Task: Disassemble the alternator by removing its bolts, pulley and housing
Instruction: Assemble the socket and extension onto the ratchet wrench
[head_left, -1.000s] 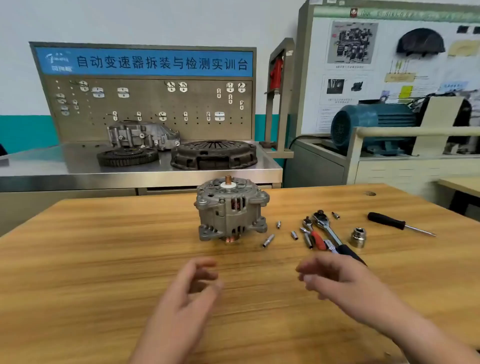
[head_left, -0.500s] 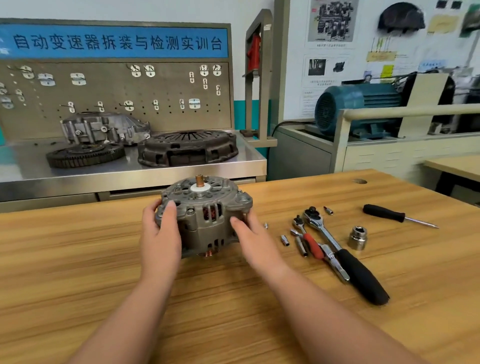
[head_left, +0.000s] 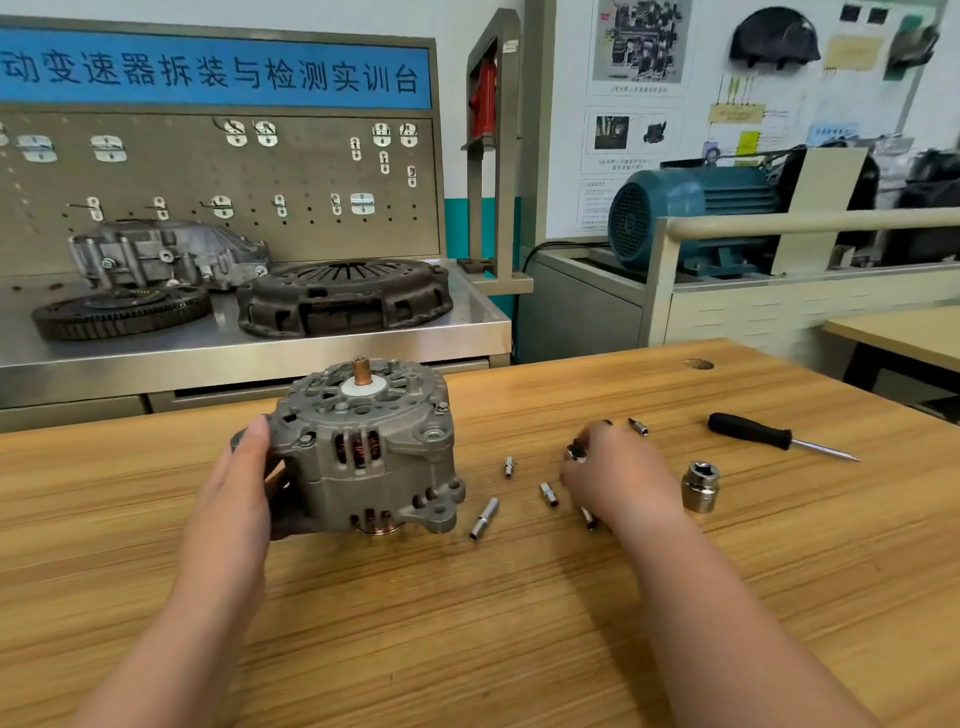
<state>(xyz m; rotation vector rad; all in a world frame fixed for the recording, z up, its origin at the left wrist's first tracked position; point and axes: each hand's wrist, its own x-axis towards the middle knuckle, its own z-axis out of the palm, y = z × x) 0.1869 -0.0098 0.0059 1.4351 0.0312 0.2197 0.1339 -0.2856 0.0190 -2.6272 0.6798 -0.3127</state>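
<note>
At 10 o'clock stands a steel counter (head_left: 363, 340) backed by a pegboard (head_left: 311, 171) under a blue sign (head_left: 208, 73). On it, a dark clutch cover (head_left: 345, 299) sits at 11 o'clock. A toothed ring gear (head_left: 122, 312) lies at its 9 o'clock, and a grey casing (head_left: 166, 254) stands behind the gear. A blue motor (head_left: 691, 213) sits at 1 o'clock below wall posters (head_left: 639, 104). A second wooden table (head_left: 893, 332) shows at 3 o'clock.

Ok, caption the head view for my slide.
Left hand holds the alternator; right hand covers the ratchet beside the large socket.
</note>
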